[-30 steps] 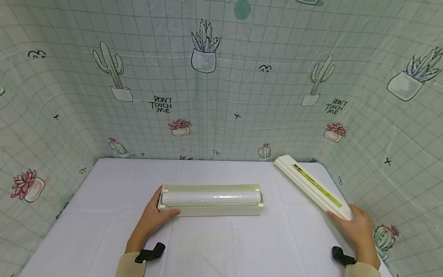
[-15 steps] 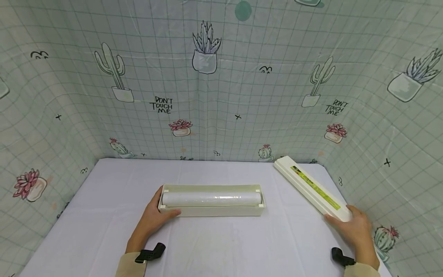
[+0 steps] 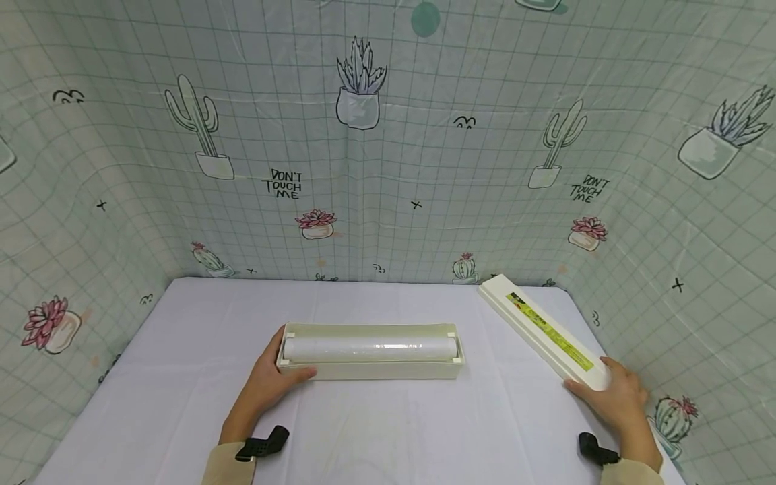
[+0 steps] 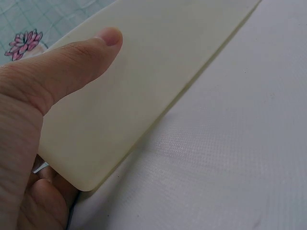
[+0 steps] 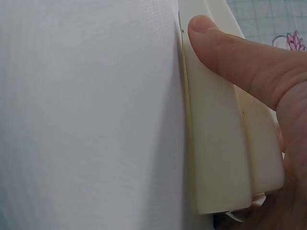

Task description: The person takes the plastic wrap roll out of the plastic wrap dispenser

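A long cream box (image 3: 376, 370) lies uncovered at the middle of the table, with a shiny roll of clear film (image 3: 370, 348), likely cling wrap, inside. My left hand (image 3: 267, 378) grips the box's left end, thumb on its front wall and the other fingers behind. To the right, my right hand (image 3: 615, 397) holds the near end of the matching long lid (image 3: 533, 323), which slants away to the far left and bears a yellow-green label. In the right wrist view the thumb presses the lid's side (image 5: 216, 143); the other fingers are mostly hidden.
A white cloth (image 3: 376, 431) covers the table. Behind and at both sides hangs a grid-patterned curtain (image 3: 388, 162) with cactus drawings, close to the lid's far end. Both wrists wear black camera mounts (image 3: 263, 444).
My right hand has shifted slightly left and nearer with the lid, whose label side now turns more into view. The left hand and the box have stayed put.
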A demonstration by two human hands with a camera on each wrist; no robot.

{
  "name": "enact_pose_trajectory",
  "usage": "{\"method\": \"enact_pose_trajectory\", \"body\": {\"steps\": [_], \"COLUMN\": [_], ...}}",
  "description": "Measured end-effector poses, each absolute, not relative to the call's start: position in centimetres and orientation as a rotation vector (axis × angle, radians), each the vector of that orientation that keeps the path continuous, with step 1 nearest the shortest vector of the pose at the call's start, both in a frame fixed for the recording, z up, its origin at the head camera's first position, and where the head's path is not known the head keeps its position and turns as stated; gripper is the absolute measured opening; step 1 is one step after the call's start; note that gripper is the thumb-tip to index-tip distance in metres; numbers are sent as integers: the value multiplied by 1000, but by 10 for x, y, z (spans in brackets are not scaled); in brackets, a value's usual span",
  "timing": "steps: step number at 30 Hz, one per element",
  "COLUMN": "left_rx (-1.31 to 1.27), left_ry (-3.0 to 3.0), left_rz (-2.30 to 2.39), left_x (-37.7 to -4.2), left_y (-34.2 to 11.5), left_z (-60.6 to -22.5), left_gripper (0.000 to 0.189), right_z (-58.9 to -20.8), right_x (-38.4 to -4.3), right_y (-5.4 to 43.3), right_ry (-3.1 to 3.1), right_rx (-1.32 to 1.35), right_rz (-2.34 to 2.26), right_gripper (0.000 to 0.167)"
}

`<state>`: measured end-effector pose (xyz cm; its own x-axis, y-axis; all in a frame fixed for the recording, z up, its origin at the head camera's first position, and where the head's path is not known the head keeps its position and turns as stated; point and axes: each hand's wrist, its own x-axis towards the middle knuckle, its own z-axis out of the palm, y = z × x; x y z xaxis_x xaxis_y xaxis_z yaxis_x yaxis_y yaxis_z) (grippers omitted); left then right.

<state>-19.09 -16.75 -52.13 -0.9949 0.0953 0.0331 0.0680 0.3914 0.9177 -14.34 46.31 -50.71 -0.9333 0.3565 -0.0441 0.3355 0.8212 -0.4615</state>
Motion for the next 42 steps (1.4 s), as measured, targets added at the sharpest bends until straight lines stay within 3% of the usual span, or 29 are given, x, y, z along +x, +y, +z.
{"method": "enact_pose_trajectory", "body": {"steps": [15, 37, 42], "left_rx": [144, 167, 164], "left_ry": [2596, 2605, 2608], "left_rz": [1715, 1712, 1708], "left_x": [-190, -189, -190], "left_y": [-168, -167, -168], "left_z": [-521, -519, -520], "left_gripper": [106, 106, 106], "right_z": [-502, -476, -467], "right_x": [-147, -157, -160], "right_y": [465, 429, 414], "right_ry": [-3001, -2930, -2986], "right_rx": [-599, -220, -205], "right_rz": [746, 651, 741], "right_gripper": [102, 98, 103]}}
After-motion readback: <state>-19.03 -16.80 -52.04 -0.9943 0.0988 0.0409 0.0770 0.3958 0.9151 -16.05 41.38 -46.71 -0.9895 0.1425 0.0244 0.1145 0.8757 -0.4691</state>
